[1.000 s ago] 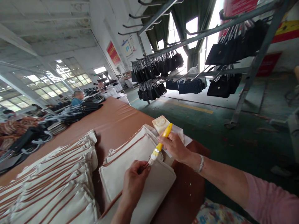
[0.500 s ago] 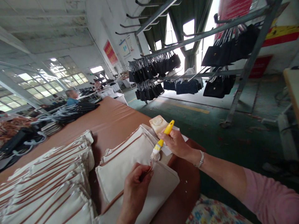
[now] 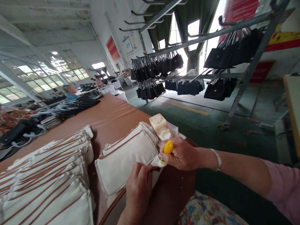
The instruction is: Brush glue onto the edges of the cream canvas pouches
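Here's the right hand [image 3: 181,154], closed round the yellow brush [image 3: 168,147], bristles right by the brown strip [image 3: 156,168] that the left hand [image 3: 139,187] pinches! They're over the desk's [image 3: 114,107] near right edge, cream pieces [image 3: 126,162] just left, the pale container [image 3: 159,125] just beyond.

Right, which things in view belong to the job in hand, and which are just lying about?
Likely used:
yellow brush, in the right hand
brown strip, in the left hand
cream pieces
pale container

Likely unrelated:
hanging dark bags
metal rack
red wall sign
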`<state>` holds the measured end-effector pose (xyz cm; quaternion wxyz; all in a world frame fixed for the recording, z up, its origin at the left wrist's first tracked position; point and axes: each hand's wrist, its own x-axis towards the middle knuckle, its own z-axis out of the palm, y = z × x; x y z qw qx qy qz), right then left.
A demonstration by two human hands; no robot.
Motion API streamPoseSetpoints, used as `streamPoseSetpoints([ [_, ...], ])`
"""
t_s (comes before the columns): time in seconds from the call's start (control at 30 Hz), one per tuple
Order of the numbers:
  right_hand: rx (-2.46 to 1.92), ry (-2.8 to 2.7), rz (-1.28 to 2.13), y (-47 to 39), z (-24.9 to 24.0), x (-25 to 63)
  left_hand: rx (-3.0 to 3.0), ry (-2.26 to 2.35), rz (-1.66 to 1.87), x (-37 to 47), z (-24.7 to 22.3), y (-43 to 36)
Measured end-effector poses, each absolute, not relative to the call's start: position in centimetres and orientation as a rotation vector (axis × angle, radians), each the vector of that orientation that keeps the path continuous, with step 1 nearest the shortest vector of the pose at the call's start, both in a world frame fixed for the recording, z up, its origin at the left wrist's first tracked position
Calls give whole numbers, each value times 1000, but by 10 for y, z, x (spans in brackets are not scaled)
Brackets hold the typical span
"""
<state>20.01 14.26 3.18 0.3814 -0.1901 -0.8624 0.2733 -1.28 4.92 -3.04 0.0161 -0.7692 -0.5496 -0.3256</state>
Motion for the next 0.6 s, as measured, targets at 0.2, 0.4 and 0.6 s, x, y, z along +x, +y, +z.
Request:
streamPoseSetpoints([
  [0.2,-483,-1986,607,133,45,212,-2316,-1580,-973,-7,-28,44],
  [0.4,-430,-2159,517,119,33,212,-2284,-1579,-980,-4,-24,41],
  [0.6,-462,-2051,558,105,35,212,-2222,-1607,-1025,3,-19,33],
])
